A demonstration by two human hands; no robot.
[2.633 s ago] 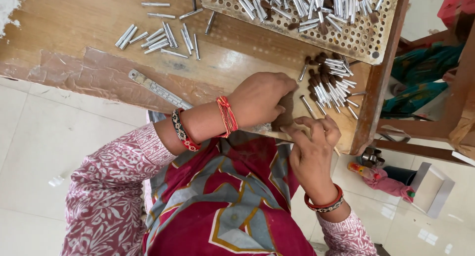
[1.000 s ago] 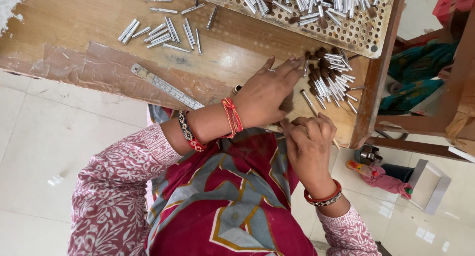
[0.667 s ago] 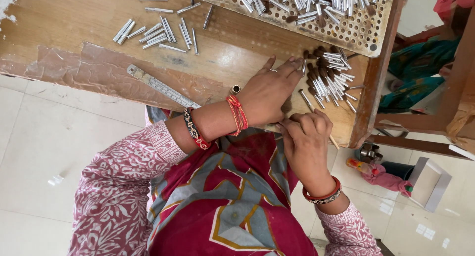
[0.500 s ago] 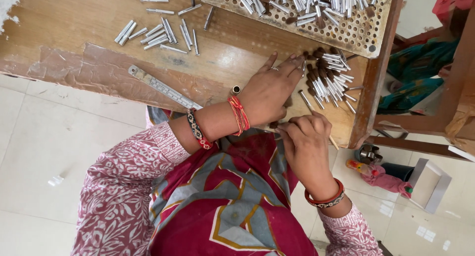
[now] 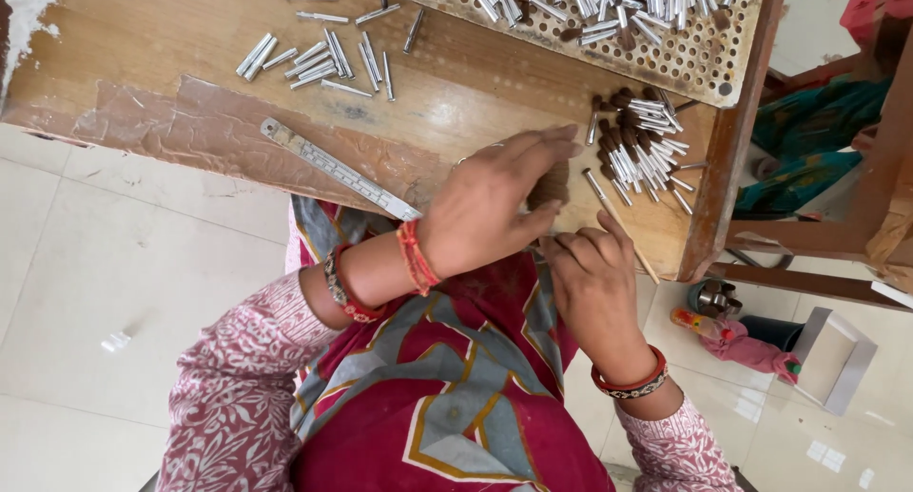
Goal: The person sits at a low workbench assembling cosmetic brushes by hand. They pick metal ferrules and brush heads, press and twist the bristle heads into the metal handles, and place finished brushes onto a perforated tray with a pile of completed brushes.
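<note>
My left hand [image 5: 490,202] lies flat on the wooden table [image 5: 171,36], fingers stretched toward a pile of short silver tubes with brown ends [image 5: 639,142]. Its fingertips cover a small brown piece [image 5: 550,183]. My right hand [image 5: 592,281] sits just beside it at the table's near edge, fingers curled around a thin pale stick [image 5: 609,207] that runs diagonally under them. Both wrists carry red bangles.
A perforated tray [image 5: 709,69] full of silver tubes sits at the back right. Several loose tubes [image 5: 323,59] lie at the back left, and a metal ruler [image 5: 338,169] near the front edge. On the floor at the right are a white box [image 5: 835,359] and a pink bundle [image 5: 751,347].
My left hand has uncurled and reached its fingers out toward the tube pile. My right hand has stayed at the table edge with the stick.
</note>
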